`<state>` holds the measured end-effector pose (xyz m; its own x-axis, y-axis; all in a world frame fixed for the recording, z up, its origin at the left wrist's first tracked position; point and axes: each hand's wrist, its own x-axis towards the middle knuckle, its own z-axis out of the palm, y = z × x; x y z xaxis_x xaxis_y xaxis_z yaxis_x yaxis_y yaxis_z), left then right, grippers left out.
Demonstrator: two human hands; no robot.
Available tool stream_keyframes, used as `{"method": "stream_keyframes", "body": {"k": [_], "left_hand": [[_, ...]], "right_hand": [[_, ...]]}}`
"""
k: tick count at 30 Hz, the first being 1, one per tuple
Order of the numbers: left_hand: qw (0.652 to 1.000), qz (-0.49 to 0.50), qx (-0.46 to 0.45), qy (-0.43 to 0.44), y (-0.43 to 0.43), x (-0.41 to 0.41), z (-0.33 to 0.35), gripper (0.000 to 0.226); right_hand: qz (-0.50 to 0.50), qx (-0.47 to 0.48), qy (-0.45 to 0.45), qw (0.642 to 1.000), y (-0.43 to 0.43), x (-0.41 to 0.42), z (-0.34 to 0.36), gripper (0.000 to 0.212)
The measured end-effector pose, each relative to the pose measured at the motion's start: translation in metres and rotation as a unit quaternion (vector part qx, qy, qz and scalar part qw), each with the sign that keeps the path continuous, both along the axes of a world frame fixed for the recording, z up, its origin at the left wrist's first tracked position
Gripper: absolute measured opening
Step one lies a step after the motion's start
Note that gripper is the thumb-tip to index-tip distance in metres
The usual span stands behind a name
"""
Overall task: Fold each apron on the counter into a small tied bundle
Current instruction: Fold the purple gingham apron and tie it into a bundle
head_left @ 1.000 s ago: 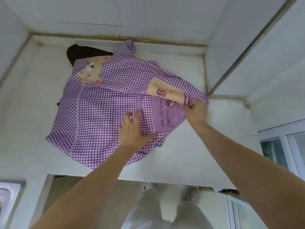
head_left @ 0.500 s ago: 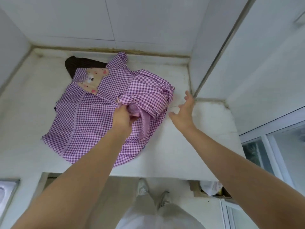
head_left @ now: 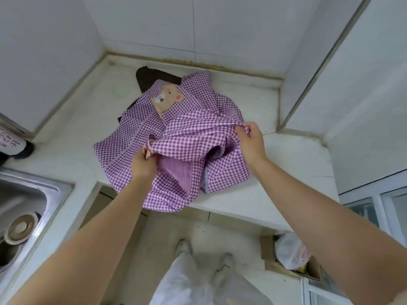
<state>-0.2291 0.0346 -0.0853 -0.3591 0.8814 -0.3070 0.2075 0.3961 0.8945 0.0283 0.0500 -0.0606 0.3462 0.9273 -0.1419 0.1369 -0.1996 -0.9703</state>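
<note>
Your left hand [head_left: 143, 164] is closed around a bunched fold of the purple-and-white gingham cloth apron [head_left: 176, 137]. Your right hand [head_left: 251, 142] pinches another gathered edge of it, so a loose span of fabric is raised between the two. The rest of the apron lies rumpled on the white stone table [head_left: 293, 164], spreading away from your hands towards the back wall. Its beige bear-face patch [head_left: 167, 97] lies beyond your left hand. The main risk, as I judge it, is at the near hem. Below your left hand it hangs over the table's front edge, so a pull towards you could slide the whole apron to the floor. A dark brown cloth [head_left: 154, 78] lies partly under the far side of the apron. Dragging the apron could carry that cloth along or fold it into the bundle. I cannot make out the ties in this heap. If they end up buried in the fold, you may have nothing free to knot with. The fabric is slack, so uneven tension between your hands would probably skew the fold. As for writing, a pale container [head_left: 8, 140] far out to the left of your left hand carries pink characters too blurred to read. Nothing legible shows on the apron.
</note>
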Motion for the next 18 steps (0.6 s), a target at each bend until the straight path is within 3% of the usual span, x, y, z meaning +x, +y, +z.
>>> {"method": "stream_keyframes", "body": {"k": [2,4,6,8,10,12,14,16,18], "left_hand": [[0.991,-0.052,-0.027,0.12,0.002,-0.007,-0.003,0.004],[0.964,-0.144,-0.105,0.197,0.003,-0.013,-0.01,0.027],[0.932,-0.258,-0.158,0.202,0.001,-0.019,-0.013,0.048],[0.894,-0.351,-0.155,0.232,-0.002,-0.02,-0.01,0.046],[0.869,-0.413,-0.117,0.248,-0.003,-0.016,-0.009,0.043],[0.859,-0.454,-0.082,0.223,0.0,-0.012,-0.003,0.039],[0.857,-0.468,-0.067,0.203,0.005,-0.013,0.001,0.022],[0.852,-0.466,-0.05,0.235,0.013,-0.02,-0.001,0.009],[0.858,-0.421,-0.025,0.293,0.019,-0.033,-0.001,0.016]], "right_hand": [[0.118,-0.094,-0.063,0.987,-0.005,0.005,-0.004,0.026],[0.25,-0.255,-0.108,0.928,-0.016,0.01,-0.012,0.044],[0.298,-0.353,-0.167,0.871,-0.03,0.014,-0.018,0.056],[0.264,-0.358,-0.231,0.865,-0.041,0.013,-0.023,0.053],[0.202,-0.293,-0.237,0.904,-0.047,0.006,-0.025,0.055],[0.183,-0.214,-0.211,0.936,-0.044,-0.008,-0.024,0.075],[0.251,-0.22,-0.24,0.912,-0.04,-0.027,-0.023,0.082],[0.298,-0.294,-0.283,0.863,-0.041,-0.041,-0.029,0.064],[0.27,-0.342,-0.309,0.846,-0.051,-0.047,-0.035,0.044]]}}
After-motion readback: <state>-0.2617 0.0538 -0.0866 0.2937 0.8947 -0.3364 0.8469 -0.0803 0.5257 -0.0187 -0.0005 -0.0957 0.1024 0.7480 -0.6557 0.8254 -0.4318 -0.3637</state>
